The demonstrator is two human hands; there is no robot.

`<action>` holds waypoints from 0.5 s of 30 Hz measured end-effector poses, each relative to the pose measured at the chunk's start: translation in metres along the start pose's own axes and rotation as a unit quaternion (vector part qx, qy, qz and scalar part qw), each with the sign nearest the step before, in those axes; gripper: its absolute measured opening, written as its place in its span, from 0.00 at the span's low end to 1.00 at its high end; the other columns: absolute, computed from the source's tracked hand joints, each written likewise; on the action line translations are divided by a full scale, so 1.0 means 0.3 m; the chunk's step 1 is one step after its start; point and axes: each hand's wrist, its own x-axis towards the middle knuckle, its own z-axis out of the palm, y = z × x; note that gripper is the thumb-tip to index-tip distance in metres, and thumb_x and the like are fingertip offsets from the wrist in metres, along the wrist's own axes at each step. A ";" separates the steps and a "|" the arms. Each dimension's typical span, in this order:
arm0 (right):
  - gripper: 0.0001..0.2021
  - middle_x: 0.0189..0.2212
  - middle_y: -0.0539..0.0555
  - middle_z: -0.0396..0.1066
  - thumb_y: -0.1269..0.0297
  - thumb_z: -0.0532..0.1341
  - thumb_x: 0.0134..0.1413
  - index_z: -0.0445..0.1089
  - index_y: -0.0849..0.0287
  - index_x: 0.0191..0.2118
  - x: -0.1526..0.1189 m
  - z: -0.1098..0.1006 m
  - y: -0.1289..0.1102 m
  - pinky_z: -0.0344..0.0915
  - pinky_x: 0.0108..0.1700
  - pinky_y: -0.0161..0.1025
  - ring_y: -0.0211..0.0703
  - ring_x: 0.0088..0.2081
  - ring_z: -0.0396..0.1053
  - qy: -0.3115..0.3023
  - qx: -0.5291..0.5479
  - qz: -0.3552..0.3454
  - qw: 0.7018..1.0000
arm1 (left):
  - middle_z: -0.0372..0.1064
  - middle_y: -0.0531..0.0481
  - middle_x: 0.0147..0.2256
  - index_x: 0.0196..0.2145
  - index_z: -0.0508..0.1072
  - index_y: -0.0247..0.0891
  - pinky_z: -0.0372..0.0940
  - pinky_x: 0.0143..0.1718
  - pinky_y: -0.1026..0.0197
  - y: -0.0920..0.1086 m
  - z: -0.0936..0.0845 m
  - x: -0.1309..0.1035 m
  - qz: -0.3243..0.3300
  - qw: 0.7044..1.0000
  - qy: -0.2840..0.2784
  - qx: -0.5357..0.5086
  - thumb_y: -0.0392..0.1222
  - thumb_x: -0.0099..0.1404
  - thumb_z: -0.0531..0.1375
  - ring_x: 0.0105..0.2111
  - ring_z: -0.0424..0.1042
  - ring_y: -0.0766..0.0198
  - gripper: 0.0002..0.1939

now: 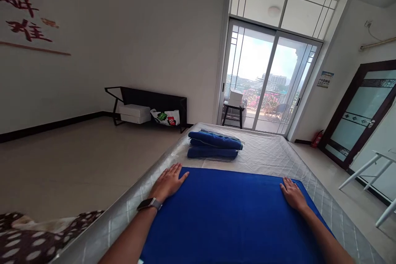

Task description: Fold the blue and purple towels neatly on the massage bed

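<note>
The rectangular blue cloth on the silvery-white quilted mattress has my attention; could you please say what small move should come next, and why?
I would probably slide the bare right hand outward across the blue cloth, smoothing towards its far right corner: a strip shows beyond that hand, while the left hand is already at the far left corner.

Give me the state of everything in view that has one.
Large blue cloth sheet: visible part spread flat.
Folded blue cloths: stacked.
Left hand: open, palm down on sheet.
Right hand: likewise.
White-framed glass sliding door: looks shut.
Dark-framed glass door: can't tell.
</note>
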 end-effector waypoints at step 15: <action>0.30 0.67 0.68 0.51 0.71 0.46 0.57 0.58 0.79 0.64 -0.015 -0.082 -0.011 0.35 0.70 0.51 0.52 0.70 0.43 0.095 -0.143 0.094 0.981 | 0.49 0.37 0.68 0.66 0.56 0.26 0.44 0.68 0.48 0.012 0.033 0.013 -0.003 1.000 0.021 0.000 0.56 0.69 0.44 0.68 0.48 0.52 0.37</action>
